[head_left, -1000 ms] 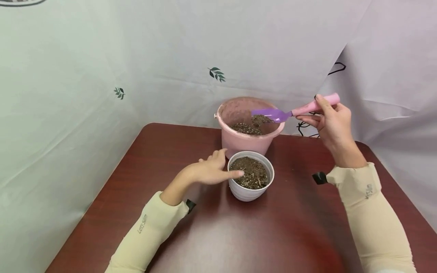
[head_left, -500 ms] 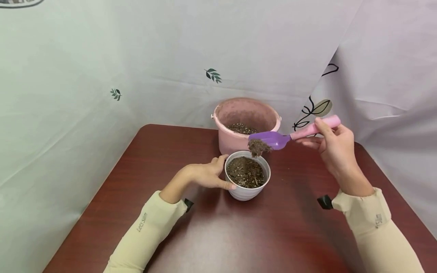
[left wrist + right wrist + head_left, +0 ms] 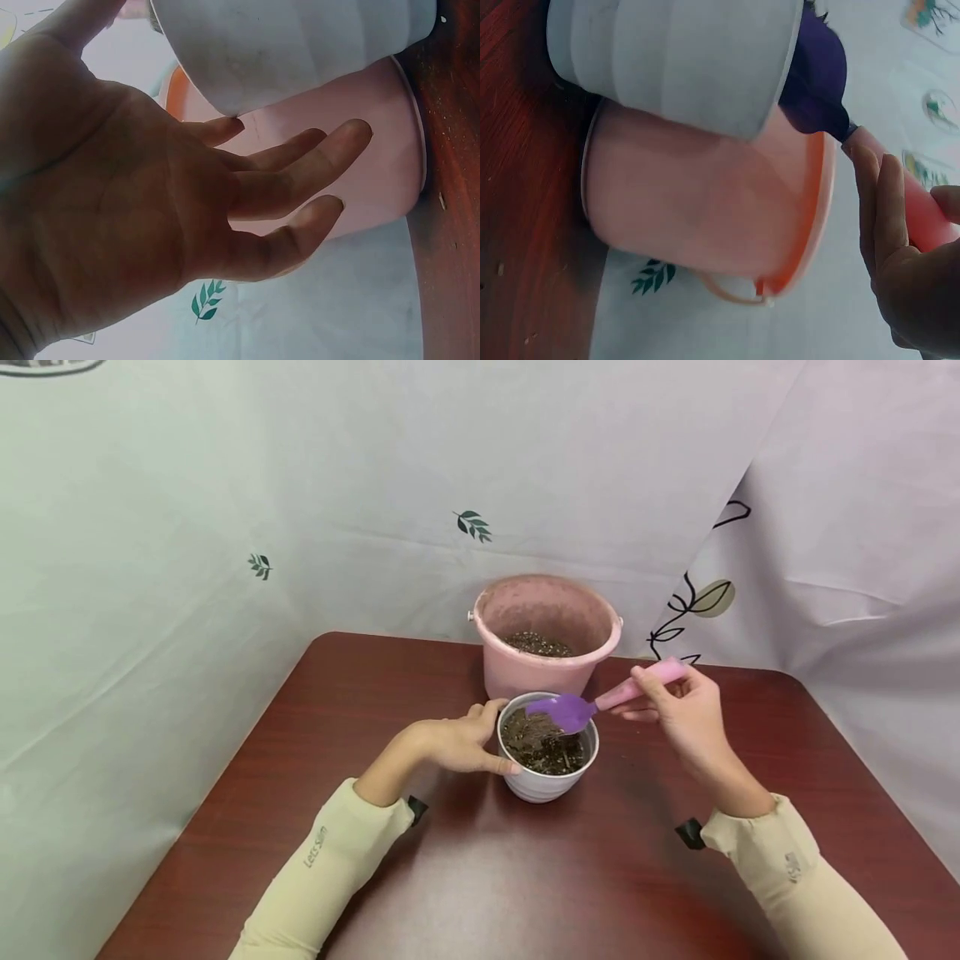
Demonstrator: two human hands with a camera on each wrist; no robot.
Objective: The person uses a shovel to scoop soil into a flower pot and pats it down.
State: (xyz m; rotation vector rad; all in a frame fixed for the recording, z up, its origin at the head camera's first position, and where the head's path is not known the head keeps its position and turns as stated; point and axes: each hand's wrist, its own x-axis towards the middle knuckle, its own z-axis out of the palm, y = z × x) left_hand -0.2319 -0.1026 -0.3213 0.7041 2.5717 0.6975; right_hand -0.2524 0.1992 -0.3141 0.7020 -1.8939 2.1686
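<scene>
My right hand (image 3: pixel 686 714) grips the pink handle (image 3: pixel 637 687) of a small trowel. Its purple blade (image 3: pixel 566 712) is tilted over the white flower pot (image 3: pixel 542 787), and loose soil slides off it. Dark potting soil (image 3: pixel 551 752) lies inside the pot, below the rim. My left hand (image 3: pixel 461 743) steadies the pot from the left, thumb at the front of the rim and forefinger round the back. In the left wrist view, the other fingers (image 3: pixel 292 180) stick out beside the pot, loosely bent. The right wrist view shows the trowel handle between thumb and fingers.
Right behind the pot stands a pink bucket (image 3: pixel 525 675) with more soil at its bottom. Both rest on a dark red wooden table (image 3: pixel 570 877). A pale fabric backdrop (image 3: pixel 360 485) with leaf prints rises behind the table's far edge. Small crumbs lie on the wood.
The right hand has brought the loaded trowel from over the bucket forward and down to the pot and tipped it. My left thumb has moved from above the soil to the pot's rim.
</scene>
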